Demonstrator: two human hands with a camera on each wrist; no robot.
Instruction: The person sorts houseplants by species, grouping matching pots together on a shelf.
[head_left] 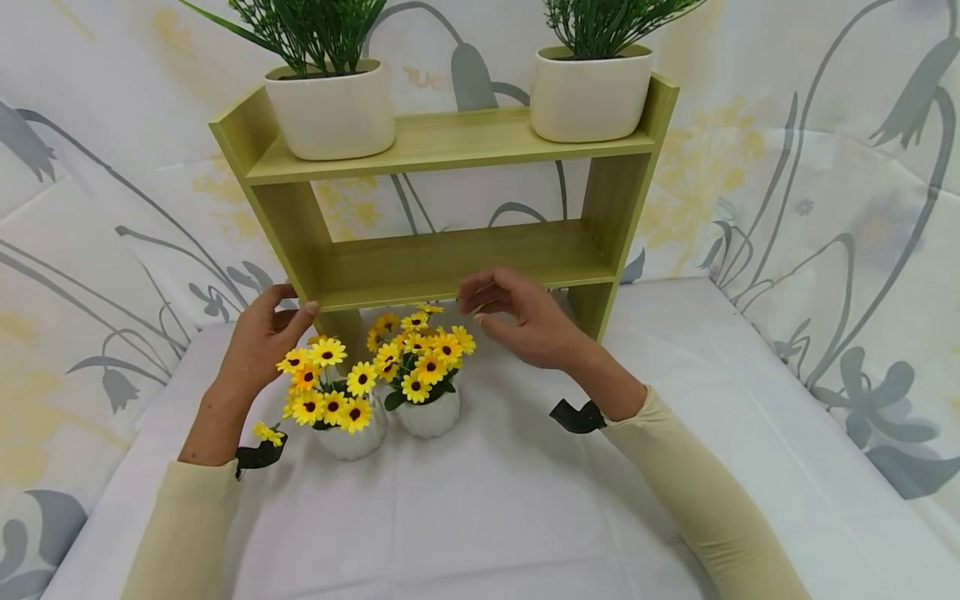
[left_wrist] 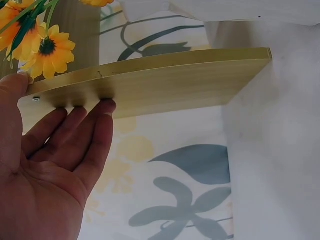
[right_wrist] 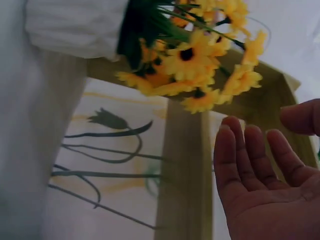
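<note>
My left hand [head_left: 255, 346] grips the left side panel of a light wooden shelf [head_left: 450, 258], near the middle board. In the left wrist view, the fingers lie along the outer face of the panel [left_wrist: 170, 80], with the thumb at its opposite side. At the front of the middle board, my right hand [head_left: 528, 321] hovers with loosely bent fingers and holds nothing. Just in front of the shelf stand two white pots of yellow daisy-like flowers, a left pot [head_left: 356, 440] and a right pot [head_left: 431, 415]. Yellow flowers [right_wrist: 192, 62] also show above the right hand in its wrist view.
On the top board sit two cream planters with green grass-like plants, a left planter [head_left: 333, 117] and a right planter [head_left: 592, 96]. A white cloth [head_left: 487, 517] covers the table. Behind hangs a floral-patterned backdrop [head_left: 765, 167], which continues along both sides.
</note>
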